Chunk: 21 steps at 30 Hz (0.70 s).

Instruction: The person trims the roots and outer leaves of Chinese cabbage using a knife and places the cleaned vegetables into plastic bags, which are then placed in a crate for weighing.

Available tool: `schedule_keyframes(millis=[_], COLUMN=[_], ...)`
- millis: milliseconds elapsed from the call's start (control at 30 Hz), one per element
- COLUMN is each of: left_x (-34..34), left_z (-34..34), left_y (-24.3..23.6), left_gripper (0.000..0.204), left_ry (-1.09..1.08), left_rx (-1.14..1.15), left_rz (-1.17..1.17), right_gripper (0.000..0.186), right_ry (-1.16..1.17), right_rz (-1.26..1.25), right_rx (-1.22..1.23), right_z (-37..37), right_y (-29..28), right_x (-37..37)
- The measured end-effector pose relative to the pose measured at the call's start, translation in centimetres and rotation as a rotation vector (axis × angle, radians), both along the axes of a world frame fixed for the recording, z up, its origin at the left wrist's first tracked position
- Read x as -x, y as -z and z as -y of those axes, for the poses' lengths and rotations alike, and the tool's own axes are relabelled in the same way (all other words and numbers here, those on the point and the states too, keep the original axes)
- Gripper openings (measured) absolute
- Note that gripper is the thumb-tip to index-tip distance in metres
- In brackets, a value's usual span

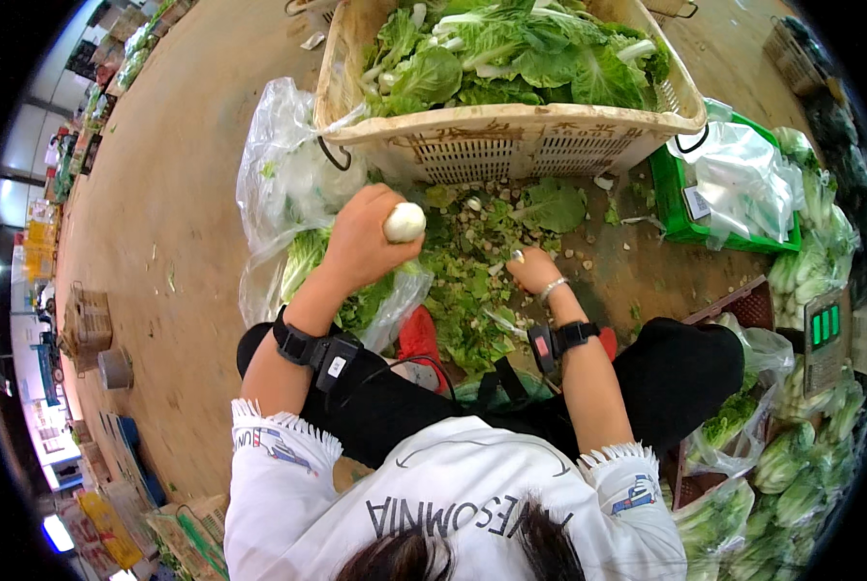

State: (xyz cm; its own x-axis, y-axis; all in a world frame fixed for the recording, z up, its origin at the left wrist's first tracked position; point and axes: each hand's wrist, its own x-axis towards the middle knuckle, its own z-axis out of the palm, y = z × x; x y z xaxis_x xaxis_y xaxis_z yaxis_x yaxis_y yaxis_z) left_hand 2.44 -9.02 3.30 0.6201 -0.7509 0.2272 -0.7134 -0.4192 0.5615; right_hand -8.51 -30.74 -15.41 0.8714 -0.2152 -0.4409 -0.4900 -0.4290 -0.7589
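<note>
My left hand (361, 237) is closed around a pale vegetable, its smooth white stem end (404, 223) showing past my fingers. The rest of it is hidden by the hand. To the right, my right hand (534, 271) is a fist over the floor, with a small pale bit at the thumb; what it grips is hidden. Leaf trimmings (467, 300) and cut stem pieces lie on the ground between and beyond my hands. Beneath my left forearm, a clear plastic bag (283, 194) spreads out, with leafy greens (303, 261) in and beside it.
Straight ahead stands a large cream crate (511, 131) heaped with leafy greens (521, 58). A green crate (671, 194) with clear bags is at its right. Farther right are bagged greens (787, 455) and a scale with a lit green display (825, 327). My red shoe (417, 339) borders the trimmings.
</note>
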Motion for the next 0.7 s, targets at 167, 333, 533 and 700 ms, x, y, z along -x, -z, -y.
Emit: schedule_keyframes(millis=[167, 333, 533, 700], left_x=[-2.5, -3.3, -3.8, -3.7], left_z=[-1.0, -2.6, -4.5, -4.1], left_y=[1.2, 1.3, 2.3, 3.1], left_gripper=[0.068, 0.072, 0.066, 0.064], left_ry=[0.242, 0.254, 0.246, 0.167], left_rx=[0.153, 0.432, 0.782, 0.860], left_rz=[-0.956, -1.324, -1.497, -1.484], right_gripper=[0.012, 0.013, 0.024, 0.035], right_ry=[0.329, 0.404, 0.265, -0.083], right_rz=[0.095, 0.268, 0.175, -0.271], right_rx=[-0.362, -0.417, 0.200, 0.351], right_z=[-3.3, -1.2, 0.2, -1.2], right_y=[-5.4, -6.1, -2.3, 7.5], right_x=[-0.2, 0.0, 1.3, 5.7])
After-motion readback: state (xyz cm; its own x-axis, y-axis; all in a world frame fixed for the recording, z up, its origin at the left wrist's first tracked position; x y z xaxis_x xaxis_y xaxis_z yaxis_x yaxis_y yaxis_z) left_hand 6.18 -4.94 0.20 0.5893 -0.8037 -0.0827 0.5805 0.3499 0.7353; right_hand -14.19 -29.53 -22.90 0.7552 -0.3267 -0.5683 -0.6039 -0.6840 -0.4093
